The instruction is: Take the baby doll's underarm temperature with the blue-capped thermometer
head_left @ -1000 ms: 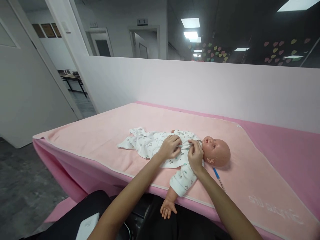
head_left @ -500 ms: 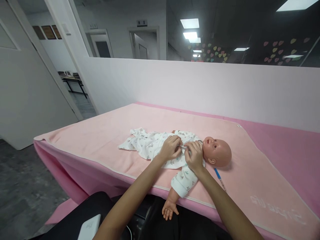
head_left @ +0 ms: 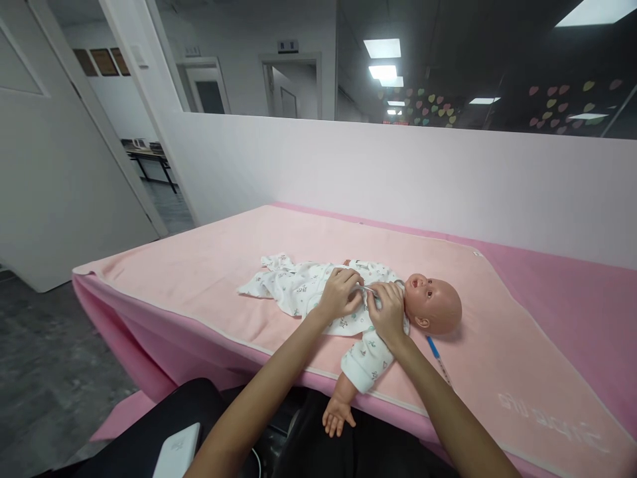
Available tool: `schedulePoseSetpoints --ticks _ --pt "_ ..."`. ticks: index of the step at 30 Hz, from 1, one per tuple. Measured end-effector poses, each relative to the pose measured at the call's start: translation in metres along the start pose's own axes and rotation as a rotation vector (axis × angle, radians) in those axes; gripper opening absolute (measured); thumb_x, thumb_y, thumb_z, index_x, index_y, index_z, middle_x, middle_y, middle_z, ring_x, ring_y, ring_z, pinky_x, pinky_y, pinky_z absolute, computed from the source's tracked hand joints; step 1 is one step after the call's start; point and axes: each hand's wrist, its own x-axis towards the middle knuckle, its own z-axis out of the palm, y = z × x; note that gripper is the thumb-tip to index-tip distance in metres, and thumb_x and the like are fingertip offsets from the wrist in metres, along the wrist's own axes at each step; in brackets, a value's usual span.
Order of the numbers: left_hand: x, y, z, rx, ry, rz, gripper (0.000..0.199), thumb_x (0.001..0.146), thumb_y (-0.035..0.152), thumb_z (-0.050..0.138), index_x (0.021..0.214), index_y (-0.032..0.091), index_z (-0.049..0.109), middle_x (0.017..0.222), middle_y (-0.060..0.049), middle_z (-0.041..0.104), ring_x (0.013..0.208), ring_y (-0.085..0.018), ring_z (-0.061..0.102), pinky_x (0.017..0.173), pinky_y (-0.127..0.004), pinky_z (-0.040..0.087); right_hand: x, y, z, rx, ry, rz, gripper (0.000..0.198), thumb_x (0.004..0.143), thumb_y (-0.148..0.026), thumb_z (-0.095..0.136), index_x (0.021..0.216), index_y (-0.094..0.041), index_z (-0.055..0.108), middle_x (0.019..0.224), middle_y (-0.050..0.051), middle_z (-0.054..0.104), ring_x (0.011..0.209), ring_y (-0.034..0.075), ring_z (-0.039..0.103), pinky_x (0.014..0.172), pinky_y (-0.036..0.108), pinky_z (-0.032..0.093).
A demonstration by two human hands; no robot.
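Note:
A baby doll lies on its back, its head to the right, dressed in a white printed baby outfit. Over the doll's chest, my left hand pinches a thin white tie of the outfit. Close beside it, near the neck, my right hand is closed on the tie's other part, fingertips together. The fingers partly hide the tie, so any knot cannot be made out. One doll arm hangs over the table's near edge, its sleeve below my right wrist.
A blue-capped pen-like stick lies by the doll's head, next to my right forearm. Beneath is a peach pad over a pink cloth. A white device rests on my lap. Behind stands a white wall with a window.
The view has shifted very slightly. Both hands stay over the chest, with only small finger movements at the tie; the doll lies as before.

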Motion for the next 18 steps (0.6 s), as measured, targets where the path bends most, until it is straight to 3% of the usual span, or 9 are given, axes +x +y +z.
schedulePoseSetpoints --ticks 4,18 --pt "-0.0005 -0.0005 -0.0002 -0.012 -0.011 0.009 0.018 0.066 0.014 0.042 0.081 0.019 0.052 0.081 -0.003 0.058 0.078 -0.017 0.052 0.073 -0.034 0.036 0.0003 -0.0005 -0.0004 0.014 -0.003 -0.002 0.011 0.084 -0.015 0.046 0.083 -0.020 0.055 0.080 0.002 0.062 0.077 0.017 0.051 0.077 0.032 0.037" --pt "-0.0010 -0.0023 0.0018 -0.020 -0.135 -0.060 0.009 0.066 0.014 0.037 0.072 0.018 0.043 0.070 -0.003 0.053 0.067 -0.017 0.045 0.068 -0.032 0.036 -0.0007 0.0007 0.0012 -0.002 -0.002 -0.016 0.013 0.084 -0.015 0.045 0.079 -0.020 0.055 0.077 0.002 0.062 0.075 0.017 0.051 0.078 0.033 0.037"
